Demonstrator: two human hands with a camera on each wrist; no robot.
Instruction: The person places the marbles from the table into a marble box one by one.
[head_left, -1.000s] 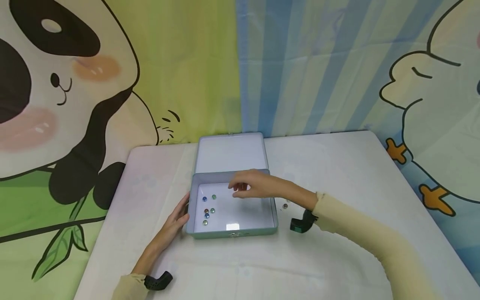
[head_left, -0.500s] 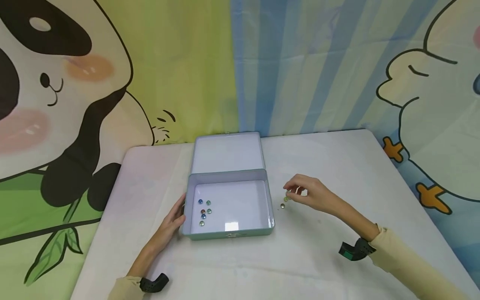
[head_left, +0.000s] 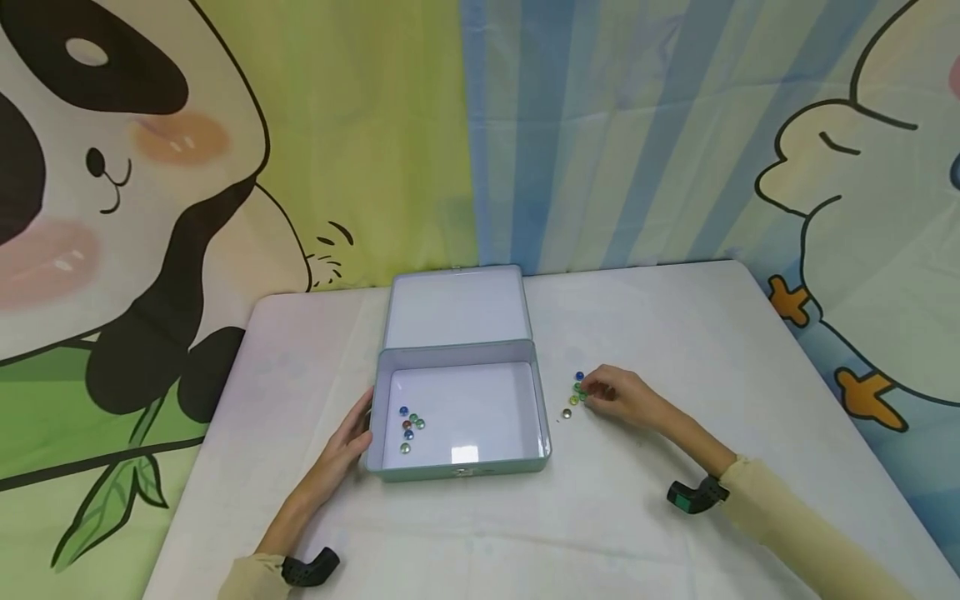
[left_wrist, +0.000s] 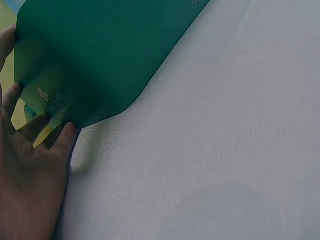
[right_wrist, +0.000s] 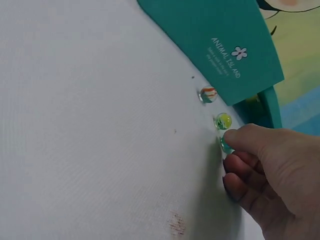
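Left hand (head_left: 345, 443): while spread, it touched the box (head_left: 480, 408) at nine o'clock.
Right hand (head_left: 624, 398): at the box's three o'clock, pinched a green marble (right_wrist: 226, 145).

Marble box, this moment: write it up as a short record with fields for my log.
Container: box, teal outside, lid open at the far side
Support: white-covered table
Inside: loose group of marbles toward the left wall; blue, green and orange show
Outside: more beside the box's right side, including a blue marble, yellow marble and striped marble
Left hand: against the box's left side
Right hand: fingers at a green marble; whether gripped, cannot tell
Backdrop: panda print
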